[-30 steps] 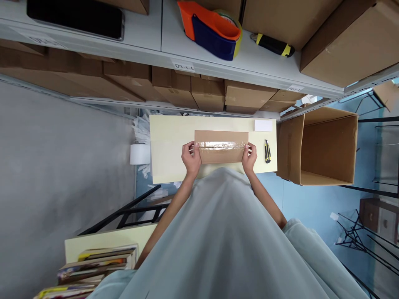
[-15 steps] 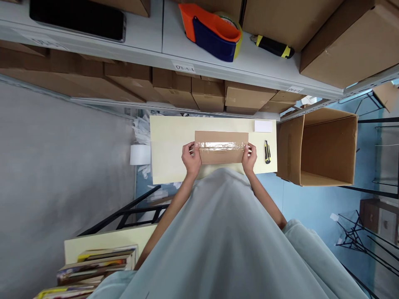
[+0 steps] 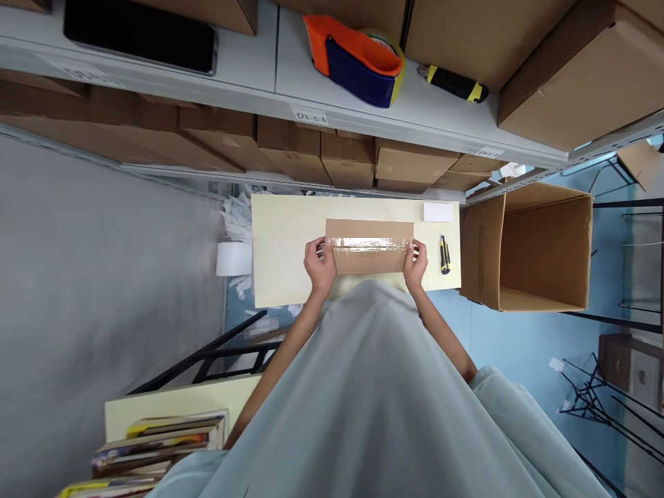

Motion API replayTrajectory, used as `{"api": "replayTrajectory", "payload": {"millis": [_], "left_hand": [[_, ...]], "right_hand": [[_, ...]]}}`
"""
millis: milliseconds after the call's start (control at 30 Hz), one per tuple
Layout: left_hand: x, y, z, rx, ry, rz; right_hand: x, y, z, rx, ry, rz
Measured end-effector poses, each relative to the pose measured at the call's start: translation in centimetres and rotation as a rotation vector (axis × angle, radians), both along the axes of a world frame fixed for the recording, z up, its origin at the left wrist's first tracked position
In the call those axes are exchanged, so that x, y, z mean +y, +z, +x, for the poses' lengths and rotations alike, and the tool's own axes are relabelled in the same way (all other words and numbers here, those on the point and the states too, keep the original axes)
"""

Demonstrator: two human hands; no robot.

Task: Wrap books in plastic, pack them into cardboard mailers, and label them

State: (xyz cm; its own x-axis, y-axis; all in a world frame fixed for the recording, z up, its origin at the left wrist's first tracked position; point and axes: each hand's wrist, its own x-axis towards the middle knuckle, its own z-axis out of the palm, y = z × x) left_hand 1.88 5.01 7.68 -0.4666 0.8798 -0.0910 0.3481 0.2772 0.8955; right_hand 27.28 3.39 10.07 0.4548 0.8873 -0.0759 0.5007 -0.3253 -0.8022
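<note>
A flat brown cardboard box (image 3: 371,263), with a shiny strip of clear tape along its middle, is held level between my two hands over the pale yellow table (image 3: 283,252). My left hand (image 3: 320,264) grips its left end, thumb on top and fingers curled at the edge. At the right end my right hand (image 3: 415,264) pinches the box the same way. To the right of that hand lies a yellow and black utility knife (image 3: 445,255). Behind the knife sits a small white rectangular block or stack of paper (image 3: 437,212).
A large open carton (image 3: 544,249) stands right of the table. Across the front runs a shelf (image 3: 249,79) bearing a phone (image 3: 140,34), an orange and blue tape dispenser (image 3: 357,62), another knife (image 3: 456,83) and cartons. Books (image 3: 160,443) stand at lower left.
Both hands keep the same hold on the cardboard box. The whole view has shifted very slightly; nothing else has visibly moved.
</note>
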Motion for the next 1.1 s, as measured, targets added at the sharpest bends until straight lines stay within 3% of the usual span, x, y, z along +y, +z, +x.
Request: {"api": "replayTrajectory", "payload": {"millis": [367, 533, 633, 733, 933, 1000, 1100], "left_hand": [[0.3, 0.7, -0.8, 0.081, -0.094, -0.031], [1.2, 1.3, -1.7, 0.134, -0.161, -0.031], [3.1, 2.6, -1.8, 0.209, -0.139, 0.052], [6.3, 5.5, -1.1, 0.246, -0.18, 0.229], [15.2, 14.7, 1.7, 0.25, -0.245, 0.52], [17.5, 17.6, 2.6, 0.255, -0.252, 0.58], [19.1, 20.4, 3.8, 0.252, -0.262, 0.628]], "right_hand": [[0.1, 0.6, 0.4, -0.036, 0.055, -0.012], [1.2, 0.8, 1.0, 0.02, 0.111, -0.108], [3.9, 2.0, 0.8, -0.115, 0.142, 0.037], [8.5, 5.4, -0.4, -0.239, 0.265, 0.254], [20.6, 16.4, -5.5, -0.463, 0.504, 0.537], [24.2, 19.5, -7.3, -0.575, 0.563, 0.519], [28.2, 22.2, -9.4, -0.764, 0.612, 0.285]]}}
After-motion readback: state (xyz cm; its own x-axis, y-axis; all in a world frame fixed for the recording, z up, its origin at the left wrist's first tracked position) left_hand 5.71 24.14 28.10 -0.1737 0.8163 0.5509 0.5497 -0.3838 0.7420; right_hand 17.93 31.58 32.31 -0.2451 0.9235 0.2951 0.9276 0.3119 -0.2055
